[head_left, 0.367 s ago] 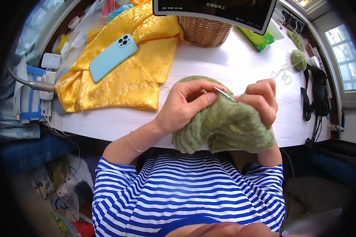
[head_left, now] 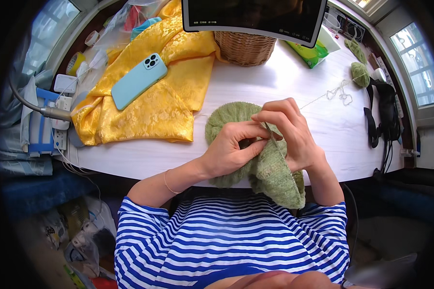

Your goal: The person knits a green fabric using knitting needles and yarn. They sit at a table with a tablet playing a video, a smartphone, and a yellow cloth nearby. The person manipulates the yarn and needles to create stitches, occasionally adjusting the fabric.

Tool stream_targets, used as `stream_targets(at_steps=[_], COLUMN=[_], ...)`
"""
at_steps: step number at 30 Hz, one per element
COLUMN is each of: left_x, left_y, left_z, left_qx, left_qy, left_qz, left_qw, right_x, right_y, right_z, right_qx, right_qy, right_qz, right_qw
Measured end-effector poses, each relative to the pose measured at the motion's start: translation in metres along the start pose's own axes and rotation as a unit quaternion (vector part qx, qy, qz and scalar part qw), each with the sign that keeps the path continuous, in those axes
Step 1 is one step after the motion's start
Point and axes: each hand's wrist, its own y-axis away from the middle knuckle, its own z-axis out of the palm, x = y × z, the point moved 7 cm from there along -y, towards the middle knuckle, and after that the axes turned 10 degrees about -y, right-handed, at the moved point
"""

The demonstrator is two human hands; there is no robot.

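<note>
A fuzzy green piece of knitting [head_left: 277, 180] hangs from my two hands over the table's front edge, and part of it lies on the tabletop behind them. My left hand [head_left: 234, 148] pinches its upper edge between thumb and fingers, by a thin knitting needle [head_left: 270, 130]. Against the same edge my right hand [head_left: 294, 132] is closed, with bent fingers at the needle's upper end; exactly what its fingertips grip is partly hidden. A thin strand of yarn [head_left: 316, 99] runs from behind the right hand toward the green yarn ball [head_left: 359, 74].
On a yellow patterned cloth [head_left: 161, 115] at left lies a light blue phone [head_left: 139, 81]. A screen [head_left: 255, 17] stands before a wicker basket [head_left: 243, 49] at the back. A green packet [head_left: 311, 54] is beside it. Black straps [head_left: 385, 113] hang at the right edge.
My right hand has moved left and in against my left hand, its fingers now at the needle. The knitting has swung down and narrowed. The yarn strand now stretches straighter toward the ball.
</note>
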Motion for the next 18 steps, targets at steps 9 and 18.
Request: stream_targets(at_steps=[9, 18], left_x=[-0.006, -0.006], left_y=[-0.006, -0.006], left_z=[-0.018, -0.027], left_qx=[0.035, 0.106], left_qy=[0.326, 0.260], left_qz=[-0.109, -0.084], left_qw=[0.938, 0.956], right_x=[-0.022, -0.020], right_y=[0.010, 0.006], right_z=[-0.026, -0.025], right_qx=[0.145, 0.138], right_qy=[0.150, 0.225], right_qz=[-0.044, -0.042], right_qw=[0.977, 0.964])
